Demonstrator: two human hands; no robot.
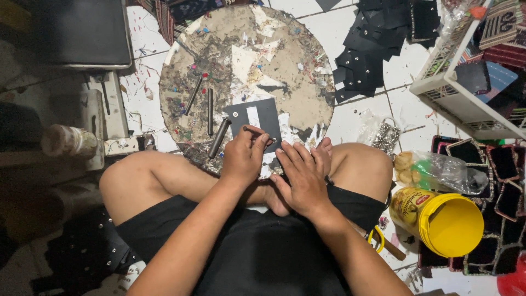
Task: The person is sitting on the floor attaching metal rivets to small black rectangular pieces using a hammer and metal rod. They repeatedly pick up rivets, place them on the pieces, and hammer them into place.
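Observation:
I sit cross-legged on a tiled floor with a round, scarred work board (296,66) in front of my knees. A dark rectangular piece (266,118) with a pale strip and a small rivet lies on its near edge. My left hand (244,159) pinches a thin dark metal punch (257,132) over that piece. My right hand (301,175) rests flat with fingers spread on the piece's lower right corner and my foot. Three other metal punches (210,112) lie on the board to the left.
A pile of black cut pieces (378,49) lies at the upper right by a white wire basket (457,98). A yellow tub (446,219), a bag of snacks (433,171), a bag of metal fittings (386,134) and stacked framed pieces (501,164) sit right.

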